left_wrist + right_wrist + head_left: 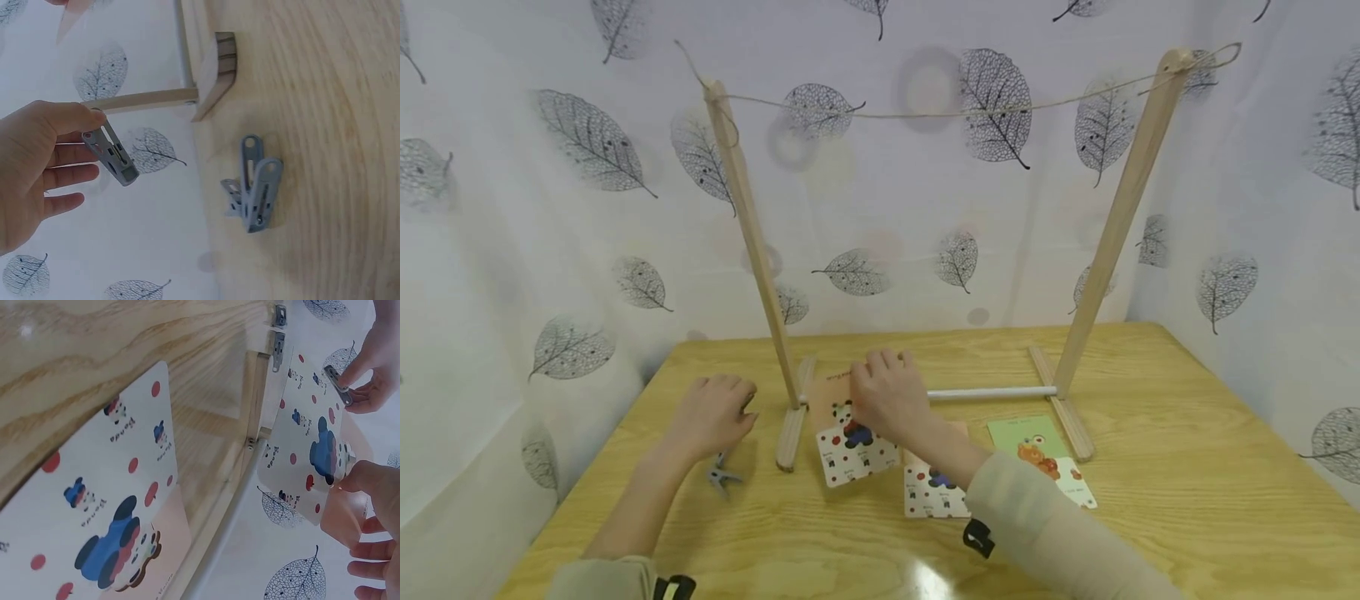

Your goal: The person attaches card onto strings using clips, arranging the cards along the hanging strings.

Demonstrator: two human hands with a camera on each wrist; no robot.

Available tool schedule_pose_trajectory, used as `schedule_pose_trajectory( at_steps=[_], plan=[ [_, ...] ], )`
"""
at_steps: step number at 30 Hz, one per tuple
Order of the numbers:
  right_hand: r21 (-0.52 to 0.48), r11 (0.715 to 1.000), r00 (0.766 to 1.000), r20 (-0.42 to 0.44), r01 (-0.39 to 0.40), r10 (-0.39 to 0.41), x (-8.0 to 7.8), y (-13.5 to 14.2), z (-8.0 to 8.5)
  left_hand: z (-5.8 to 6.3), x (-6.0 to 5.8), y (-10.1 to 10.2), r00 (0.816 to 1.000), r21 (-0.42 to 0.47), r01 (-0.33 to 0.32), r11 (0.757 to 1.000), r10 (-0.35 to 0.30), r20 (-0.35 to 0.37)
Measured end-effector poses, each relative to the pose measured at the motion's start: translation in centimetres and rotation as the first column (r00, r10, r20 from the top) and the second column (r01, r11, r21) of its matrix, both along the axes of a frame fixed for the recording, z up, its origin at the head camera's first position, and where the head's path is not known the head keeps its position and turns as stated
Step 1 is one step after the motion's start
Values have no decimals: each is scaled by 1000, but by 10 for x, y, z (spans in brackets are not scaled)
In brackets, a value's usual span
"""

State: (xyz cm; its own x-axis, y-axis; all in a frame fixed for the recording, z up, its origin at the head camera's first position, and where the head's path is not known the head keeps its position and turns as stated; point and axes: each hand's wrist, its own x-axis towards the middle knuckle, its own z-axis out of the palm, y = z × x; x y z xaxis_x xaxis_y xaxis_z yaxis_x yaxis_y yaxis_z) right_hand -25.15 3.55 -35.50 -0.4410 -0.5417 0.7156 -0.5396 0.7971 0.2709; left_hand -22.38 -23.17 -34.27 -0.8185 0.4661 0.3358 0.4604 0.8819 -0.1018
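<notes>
My left hand (711,418) is raised over the left of the table. In the left wrist view it pinches a grey clothespin (112,155) between thumb and index finger, the other fingers loosely spread. My right hand (891,400) holds a card with a panda print (859,454) by its pinkish end, lifted off the table. A matching panda card (928,496) lies on the table, partly hidden under the right forearm. Beside it is a green card with a bear (1037,450), partly covered by the sleeve. Below the left hand lie grey clothespins (259,194).
Behind the hands stands a wooden frame with a left post (748,225) and a right post (1120,225). A thin string (925,115) runs between their tops. A white rod (992,392) joins the feet low down. Leaf-patterned curtain (880,217) surrounds the wooden table (820,550).
</notes>
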Motion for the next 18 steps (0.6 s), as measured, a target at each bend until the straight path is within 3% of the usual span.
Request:
schedule_pose_trajectory(
  at_steps=[7,11,14,18],
  plan=[
    [-11,1000,1000,13,-15,15,0,7,8,11,5,9,995,-29,52,998,-54,-82],
    [-14,1000,1000,5,-28,28,0,11,11,15,6,14,982,-37,102,994,-107,-157],
    [-21,999,999,-4,-41,41,0,13,13,17,5,17,959,-52,143,988,-152,-239],
    [-26,998,999,-18,-49,49,-1,17,16,21,4,20,913,-62,196,979,-206,-353]
  ],
)
